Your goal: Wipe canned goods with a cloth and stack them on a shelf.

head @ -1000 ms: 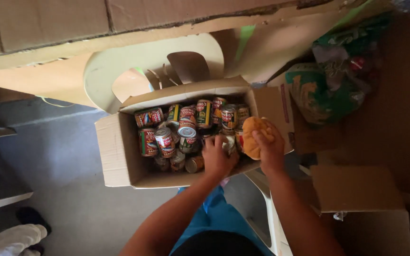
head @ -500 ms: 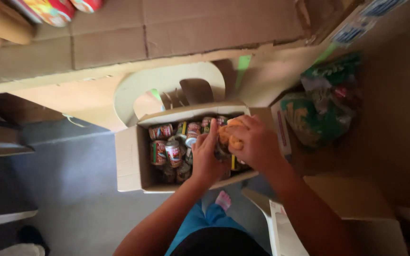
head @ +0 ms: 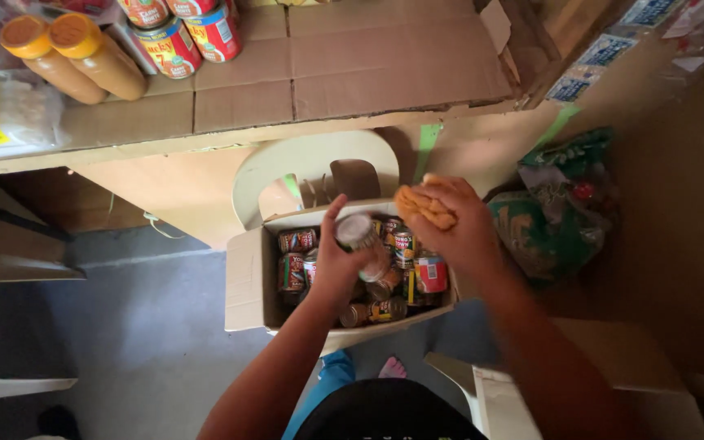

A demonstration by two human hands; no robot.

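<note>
Cardboard-covered tabletop (head: 368, 73) across the top of the view, carrying labelled tins (head: 173, 41) and two orange-capped bottles (head: 83, 57) at its left end. Below it, grey floor (head: 124, 326) and a cream plastic chair (head: 311, 163), with an open cardboard box (head: 246, 277) resting on the seat and a crumpled green bag (head: 556, 220) just beside the box on the right. Inside the box, a jumble of small tins (head: 295, 273), some upright and some on their sides. Above the box, left hand (head: 340, 269) with its grip clenched round one silver-topped can (head: 358, 232), lifted clear of the others and tilted slightly, hovering over the middle of the box. Close beside it, right hand (head: 466, 232), grip closed on a bunched orange cloth (head: 424, 205), held over the back right corner of the box and near the can without touching it. By the look of it, the step in hand is the handling of a single can out of the box, with the cloth at the ready. Calls next for a firm hold on the can's smooth side, no slackening over the open box, and a short, careful closing of the gap between cloth and can.
</note>
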